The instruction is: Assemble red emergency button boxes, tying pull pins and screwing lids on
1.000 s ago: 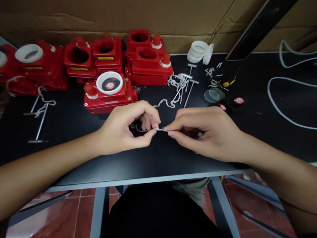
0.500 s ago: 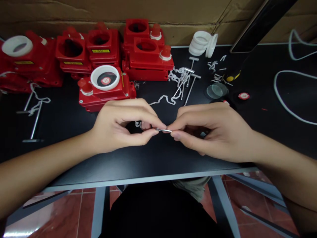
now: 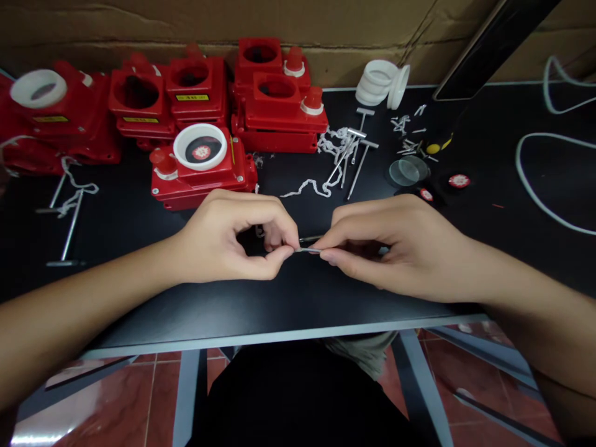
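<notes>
My left hand (image 3: 233,239) and my right hand (image 3: 395,245) meet over the black table (image 3: 298,298), a little in from its front edge. Both are closed in a pinch on a thin metal pin (image 3: 308,249) that spans the gap between their fingertips. A bit of white chain (image 3: 259,232) shows inside the curl of my left fingers. Just behind my left hand sits a red box (image 3: 202,167) with a white ring and a black disc on top.
Several more red boxes (image 3: 274,102) line the back by a cardboard wall. Loose T-shaped metal pins and white chain (image 3: 342,155) lie mid-table. White rings (image 3: 382,90), small screws, clear discs (image 3: 405,171) and white cord (image 3: 549,180) lie to the right. More pins (image 3: 69,211) lie left.
My hands have stayed pinched on the pin and sunk slightly toward the table; the chain has drawn further into my left hand. The view shifted a little.
</notes>
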Motion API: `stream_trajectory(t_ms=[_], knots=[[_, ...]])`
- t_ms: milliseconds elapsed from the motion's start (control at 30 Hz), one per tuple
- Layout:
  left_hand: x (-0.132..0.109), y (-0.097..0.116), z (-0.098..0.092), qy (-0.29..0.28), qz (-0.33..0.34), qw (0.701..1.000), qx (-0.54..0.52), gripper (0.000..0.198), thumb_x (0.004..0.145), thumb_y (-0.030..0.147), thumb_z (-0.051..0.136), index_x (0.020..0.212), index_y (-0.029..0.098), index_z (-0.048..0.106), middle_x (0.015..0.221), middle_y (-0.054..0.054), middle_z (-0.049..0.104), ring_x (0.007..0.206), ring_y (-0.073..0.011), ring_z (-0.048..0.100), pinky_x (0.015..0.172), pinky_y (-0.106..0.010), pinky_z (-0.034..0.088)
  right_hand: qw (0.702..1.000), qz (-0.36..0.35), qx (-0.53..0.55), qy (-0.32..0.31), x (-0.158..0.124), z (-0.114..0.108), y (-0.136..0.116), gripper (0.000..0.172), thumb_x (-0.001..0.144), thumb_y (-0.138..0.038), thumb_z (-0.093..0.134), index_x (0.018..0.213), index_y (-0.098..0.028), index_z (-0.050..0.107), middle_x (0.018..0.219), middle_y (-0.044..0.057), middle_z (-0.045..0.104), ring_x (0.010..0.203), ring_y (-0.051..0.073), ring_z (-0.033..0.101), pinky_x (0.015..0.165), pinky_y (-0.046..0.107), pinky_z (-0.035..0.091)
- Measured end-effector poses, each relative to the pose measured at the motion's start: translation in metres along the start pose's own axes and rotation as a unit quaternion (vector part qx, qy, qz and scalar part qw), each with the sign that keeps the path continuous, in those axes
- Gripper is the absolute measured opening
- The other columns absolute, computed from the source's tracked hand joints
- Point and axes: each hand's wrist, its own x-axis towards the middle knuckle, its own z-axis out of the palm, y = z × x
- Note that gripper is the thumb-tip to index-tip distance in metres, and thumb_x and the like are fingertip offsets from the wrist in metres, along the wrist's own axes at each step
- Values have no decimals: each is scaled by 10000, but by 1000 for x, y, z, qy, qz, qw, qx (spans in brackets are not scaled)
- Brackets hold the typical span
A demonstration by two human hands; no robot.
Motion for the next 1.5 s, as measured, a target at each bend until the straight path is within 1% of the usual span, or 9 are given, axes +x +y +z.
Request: stream_trajectory(t_ms=[133,300,467,667,767,900,1100,1333,1500], knots=[[-1,1,-1,-43,1,999,33,157,978,139,744,982,288,790,894,-16,813,726,-176,733,669,-315,618,1000,-7,7,-22,0,2,2,169,1148,-180,697,1115,-180,864,847,-10,715,642,91,610,589,254,446],[-2,1,-1,-85,31,994,68,192,1013,121,674,976,285,768,890,-30,792,773,-186,724,705,-319,602,999,-12,23,-39,2,5,3,172,1143,-173,709,1064,-158,861,822,-25,679,633,66,585,585,221,421],[-3,0,3,-98,66,989,88,235,1047,69,630,970,261,744,898,-38,793,804,-184,698,726,-315,580,998,-16,27,-52,2,6,2,176,1136,-132,710,1033,-141,852,816,-26,670,645,57,586,591,205,412],[-3,0,0,-129,37,989,63,238,1040,88,647,962,283,760,900,-33,807,827,-197,717,737,-328,589,997,-23,35,-58,2,5,0,160,1142,-140,710,1075,-146,856,848,-15,705,667,67,603,604,210,427],[-2,1,-1,-135,38,989,57,244,1041,84,647,957,284,758,896,-35,805,824,-200,722,738,-331,595,997,-26,35,-58,2,5,0,162,1138,-124,709,1086,-145,862,869,-7,724,682,71,620,621,212,440],[-1,0,0,-135,67,987,60,267,1053,50,620,981,275,744,903,-45,795,844,-204,712,748,-328,590,998,-27,32,-56,1,5,0,163,1130,-103,709,1078,-136,861,862,-7,715,685,71,619,632,210,439],[-2,-2,1,-132,100,985,56,224,1042,12,648,1003,220,719,911,-59,780,839,-189,671,763,-302,565,997,-26,46,-62,2,7,1,168,1123,-111,712,1062,-101,868,841,-5,689,676,61,597,633,197,427],[-2,1,4,-144,99,982,70,251,1046,-6,622,971,221,698,898,-52,768,849,-191,641,788,-300,554,997,-26,40,-65,2,10,1,178,1123,-106,706,1056,-89,870,845,3,685,683,66,588,652,202,432],[-2,2,7,-150,100,979,92,262,1036,-2,620,945,231,698,867,-36,745,823,-194,640,764,-301,534,996,-31,42,-66,2,9,-2,171,1113,-79,699,1068,-95,863,875,11,715,707,72,618,670,204,448]])
